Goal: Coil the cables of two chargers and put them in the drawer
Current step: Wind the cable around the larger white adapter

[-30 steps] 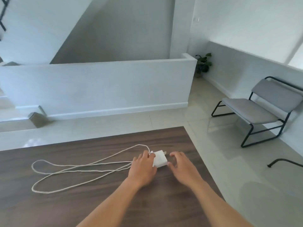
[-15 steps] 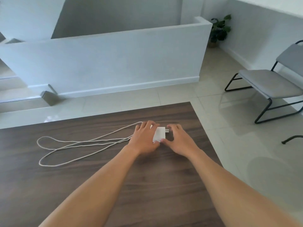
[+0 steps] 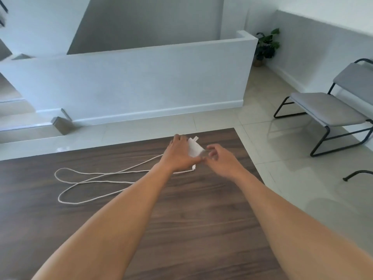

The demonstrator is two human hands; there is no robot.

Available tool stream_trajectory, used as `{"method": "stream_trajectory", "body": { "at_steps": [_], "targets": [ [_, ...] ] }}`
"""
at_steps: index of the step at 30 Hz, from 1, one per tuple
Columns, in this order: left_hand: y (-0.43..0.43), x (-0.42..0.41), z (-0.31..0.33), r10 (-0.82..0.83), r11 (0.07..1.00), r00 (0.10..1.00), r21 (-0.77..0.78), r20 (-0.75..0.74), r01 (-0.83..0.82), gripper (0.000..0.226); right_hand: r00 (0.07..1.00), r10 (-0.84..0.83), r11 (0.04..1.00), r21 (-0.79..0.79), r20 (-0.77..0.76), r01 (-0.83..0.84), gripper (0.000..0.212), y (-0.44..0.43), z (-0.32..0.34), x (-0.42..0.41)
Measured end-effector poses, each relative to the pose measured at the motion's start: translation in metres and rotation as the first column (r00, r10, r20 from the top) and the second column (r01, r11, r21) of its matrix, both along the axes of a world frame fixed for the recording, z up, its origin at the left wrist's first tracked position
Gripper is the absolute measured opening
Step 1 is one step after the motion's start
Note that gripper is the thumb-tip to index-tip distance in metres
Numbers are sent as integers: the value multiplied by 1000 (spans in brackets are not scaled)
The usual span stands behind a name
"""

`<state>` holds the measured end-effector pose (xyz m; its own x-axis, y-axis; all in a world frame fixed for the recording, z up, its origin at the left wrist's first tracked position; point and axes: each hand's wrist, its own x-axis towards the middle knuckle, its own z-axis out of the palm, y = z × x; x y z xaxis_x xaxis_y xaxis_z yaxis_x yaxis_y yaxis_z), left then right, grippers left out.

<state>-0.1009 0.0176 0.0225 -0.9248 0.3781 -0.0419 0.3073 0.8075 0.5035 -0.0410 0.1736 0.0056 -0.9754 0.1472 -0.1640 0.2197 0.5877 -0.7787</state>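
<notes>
On the dark wooden table [image 3: 181,223] my left hand [image 3: 178,153] grips a white charger adapter [image 3: 194,149], tilted, with its prongs pointing up and away. My right hand [image 3: 221,161] hovers just right of the adapter with fingers loosely curled and spread; its thumb is by the adapter's lower corner. The white cable [image 3: 90,178] lies in long loose loops on the table to the left. One cable end [image 3: 193,168] rests on the wood just below my left hand. Only one charger and no drawer are in view.
The table's right edge runs close to my right forearm, with tiled floor beyond. A grey chair [image 3: 331,110] stands on the floor at the right. A low white wall [image 3: 141,81] and a potted plant [image 3: 266,45] are behind the table.
My left hand has lifted and tilted the adapter, prongs now up. My right hand has let go of the adapter's right side and drawn slightly back. A cable end now shows below my left hand.
</notes>
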Motion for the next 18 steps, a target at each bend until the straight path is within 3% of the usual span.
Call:
{"method": "stream_trajectory", "body": {
  "at_steps": [4, 8, 10, 14, 18],
  "targets": [
    [-23, -3, 45, 117, 923, 982, 350, 149, -164, 71, 1000, -23, 966, -258, -11, 19, 28, -38, 39, -6],
    [-50, -8, 91, 42, 792, 975, 587, 216, -164, 59, 998, 12, 891, -452, -62, -39, 26, -82, 76, -6],
    [-67, -12, 117, -7, 762, 990, 642, 142, -87, 40, 992, 35, 861, -501, -117, -90, 27, -104, 99, -7],
    [-102, -9, 162, 66, 684, 990, 716, 125, -136, 64, 974, 112, 821, -535, -195, -201, 22, -144, 129, -1],
    [-128, -1, 196, 65, 649, 985, 743, 160, -164, 44, 949, 153, 787, -546, -277, -287, 28, -174, 143, 9]
  ]
}}
